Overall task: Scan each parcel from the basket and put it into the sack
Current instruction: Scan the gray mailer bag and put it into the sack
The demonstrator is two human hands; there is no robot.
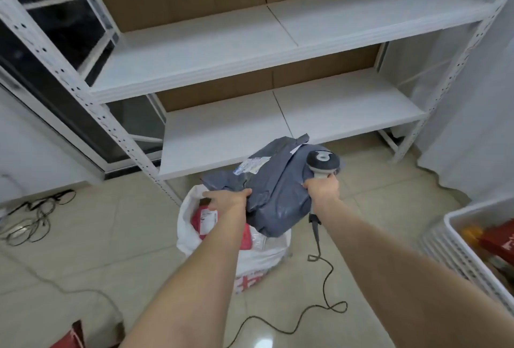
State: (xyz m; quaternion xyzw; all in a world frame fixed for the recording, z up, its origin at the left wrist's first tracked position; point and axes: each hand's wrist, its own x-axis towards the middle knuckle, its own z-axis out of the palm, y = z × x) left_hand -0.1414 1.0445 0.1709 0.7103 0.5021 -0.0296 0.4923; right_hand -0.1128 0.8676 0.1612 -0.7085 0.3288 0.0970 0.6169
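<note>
While left hand holds parcel, right hand grips scanner.

No text is sharp enough to read. The grey parcel above the sack bears a white shipping label with blue and dark print, all blurred. Low on the sack's front stand large red characters, cut off and illegible. Inside the sack, a red parcel carries a white label whose dark lines are too small to make out.
</note>
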